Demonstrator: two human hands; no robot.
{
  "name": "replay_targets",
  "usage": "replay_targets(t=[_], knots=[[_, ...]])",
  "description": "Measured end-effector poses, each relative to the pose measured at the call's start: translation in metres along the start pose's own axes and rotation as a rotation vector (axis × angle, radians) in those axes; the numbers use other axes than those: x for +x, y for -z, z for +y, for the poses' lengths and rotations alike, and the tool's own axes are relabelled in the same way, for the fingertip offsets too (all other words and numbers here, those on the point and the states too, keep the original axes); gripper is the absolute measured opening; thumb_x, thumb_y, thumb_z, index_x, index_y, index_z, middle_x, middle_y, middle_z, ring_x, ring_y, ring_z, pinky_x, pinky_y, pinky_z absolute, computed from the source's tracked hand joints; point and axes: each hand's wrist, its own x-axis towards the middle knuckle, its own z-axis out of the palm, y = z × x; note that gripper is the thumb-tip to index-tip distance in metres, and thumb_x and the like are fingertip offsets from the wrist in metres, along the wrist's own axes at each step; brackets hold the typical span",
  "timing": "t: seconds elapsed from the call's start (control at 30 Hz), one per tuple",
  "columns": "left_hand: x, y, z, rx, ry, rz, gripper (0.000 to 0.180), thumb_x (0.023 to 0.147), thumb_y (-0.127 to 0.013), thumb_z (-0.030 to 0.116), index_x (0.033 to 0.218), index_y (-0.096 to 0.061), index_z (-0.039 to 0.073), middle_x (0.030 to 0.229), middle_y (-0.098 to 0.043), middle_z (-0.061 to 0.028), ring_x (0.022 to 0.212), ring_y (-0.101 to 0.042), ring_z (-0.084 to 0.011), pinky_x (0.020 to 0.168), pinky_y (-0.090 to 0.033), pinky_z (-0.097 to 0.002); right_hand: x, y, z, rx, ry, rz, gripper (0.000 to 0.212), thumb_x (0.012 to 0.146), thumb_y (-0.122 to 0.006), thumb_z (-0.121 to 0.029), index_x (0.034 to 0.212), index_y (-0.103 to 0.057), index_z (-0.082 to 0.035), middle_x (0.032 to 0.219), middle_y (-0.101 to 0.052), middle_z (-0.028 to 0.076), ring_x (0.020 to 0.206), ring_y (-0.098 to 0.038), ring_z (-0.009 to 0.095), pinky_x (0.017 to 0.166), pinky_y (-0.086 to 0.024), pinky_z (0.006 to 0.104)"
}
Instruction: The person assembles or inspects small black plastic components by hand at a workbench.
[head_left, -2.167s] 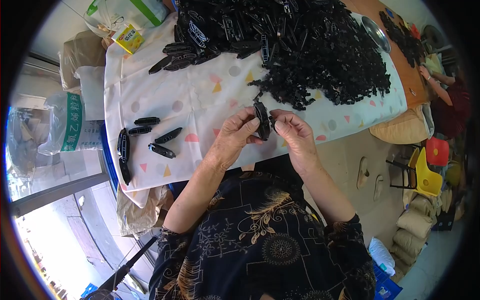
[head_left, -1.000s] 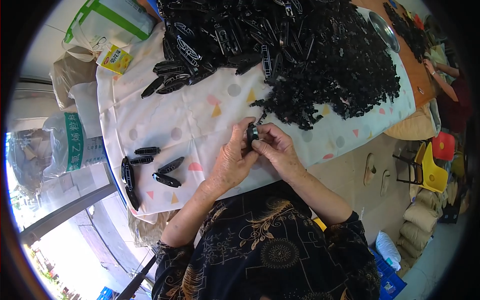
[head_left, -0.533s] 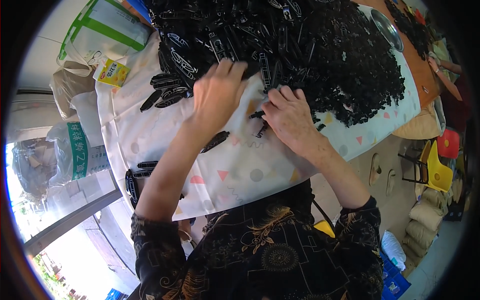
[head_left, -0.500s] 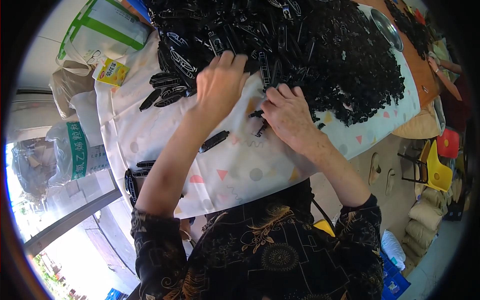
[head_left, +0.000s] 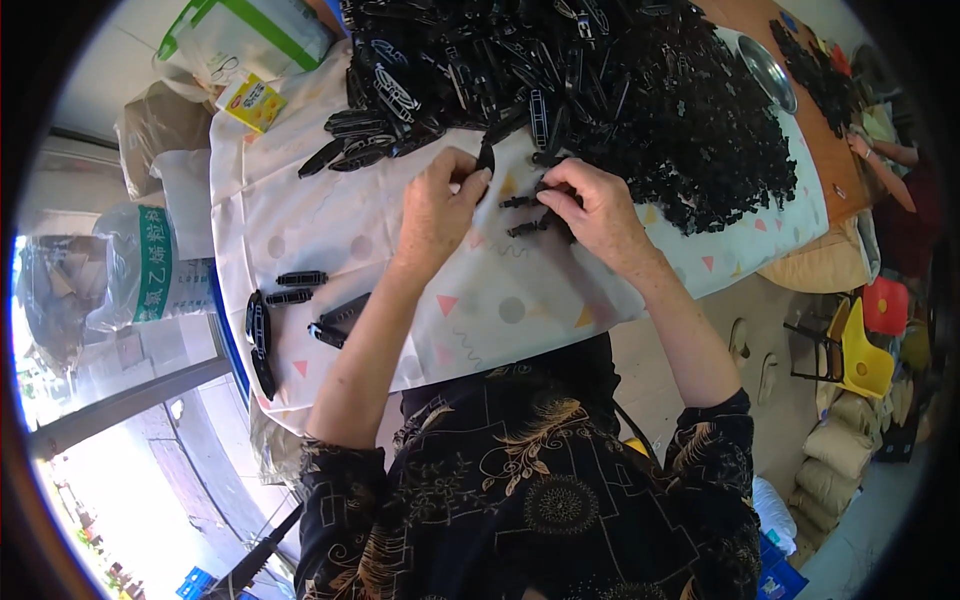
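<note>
My left hand (head_left: 438, 205) pinches a slim, pointed black plastic part (head_left: 486, 160) between thumb and fingers, just off the near edge of a big heap of black parts (head_left: 450, 70). Close to its right, my right hand (head_left: 603, 212) has thumb and fingers closed together; dark bits show at the fingertips, but what they hold is too small to make out. Beneath those fingertips, a small black piece (head_left: 527, 229) lies on the patterned white tablecloth (head_left: 480, 345).
Long black parts (head_left: 300, 279) lie at the table's left, with others (head_left: 258, 345) beside them. A yellow carton (head_left: 252, 103) stands near a green-and-white bag (head_left: 250, 40). A metal bowl (head_left: 767, 75) sits far right. Another person's arm (head_left: 885, 160) reaches in at the right.
My left hand has drawn back from the heap with a black part. My right hand's fingers have shifted slightly. The whole view has moved a little; a part lying between my forearms is no longer visible.
</note>
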Motion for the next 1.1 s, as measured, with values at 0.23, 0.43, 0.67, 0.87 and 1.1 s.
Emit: replay_targets(t=[0.23, 0.43, 0.67, 0.87, 1.1], knots=[[-0.036, -0.030, 0.009, -1.070, 0.453, -0.186, 0.014, 0.095, -0.056, 0.022, 0.098, -0.058, 0.008, 0.084, -0.063, 0.0000, 0.073, -0.060, -0.0080, 0.066, -0.048, -0.0230, -0.015, -0.006, -0.001, 0.727, -0.423, 0.072, 0.011, 0.088, -0.062, -0.002, 0.099, -0.057, -0.002, 0.086, -0.061, 0.002, 0.074, -0.060, 0.009, 0.066, -0.051, 0.0230], [-0.040, -0.034, 0.008, -1.237, 0.537, -0.247, 0.012, 0.096, -0.054, 0.021, 0.098, -0.058, 0.010, 0.087, -0.062, 0.0013, 0.075, -0.059, -0.0065, 0.067, -0.049, -0.0231, -0.024, -0.004, -0.014, 0.687, -0.433, 0.029, 0.016, 0.085, -0.062, 0.003, 0.100, -0.057, 0.000, 0.087, -0.060, 0.002, 0.073, -0.060, 0.007, 0.065, -0.051, 0.0220], [-0.042, -0.035, 0.007, -1.208, 0.538, -0.256, 0.010, 0.096, -0.056, 0.022, 0.097, -0.059, 0.012, 0.084, -0.061, 0.0037, 0.074, -0.057, -0.0055, 0.066, -0.049, -0.0224, -0.028, -0.011, -0.012, 0.664, -0.408, 0.049, 0.014, 0.085, -0.062, 0.002, 0.097, -0.057, -0.001, 0.086, -0.060, 0.001, 0.069, -0.058, 0.006, 0.063, -0.050, 0.0211], [-0.044, -0.035, 0.010, -1.083, 0.503, -0.261, 0.011, 0.096, -0.056, 0.024, 0.097, -0.058, 0.013, 0.085, -0.061, 0.0044, 0.076, -0.057, -0.0053, 0.070, -0.049, -0.0238, -0.035, -0.016, -0.013, 0.786, -0.480, 0.106, 0.008, 0.086, -0.066, -0.005, 0.092, -0.061, -0.004, 0.083, -0.059, -0.003, 0.075, -0.055, 0.004, 0.068, -0.046, 0.0198], [-0.043, -0.032, 0.009, -0.973, 0.427, -0.269, 0.011, 0.097, -0.054, 0.020, 0.099, -0.056, 0.009, 0.088, -0.061, 0.0016, 0.079, -0.058, -0.0072, 0.070, -0.049, -0.0247, -0.039, -0.024, -0.014, 0.842, -0.533, 0.139, 0.006, 0.086, -0.067, -0.008, 0.089, -0.063, -0.006, 0.085, -0.057, -0.006, 0.081, -0.048, 0.003, 0.077, -0.039, 0.0206]])
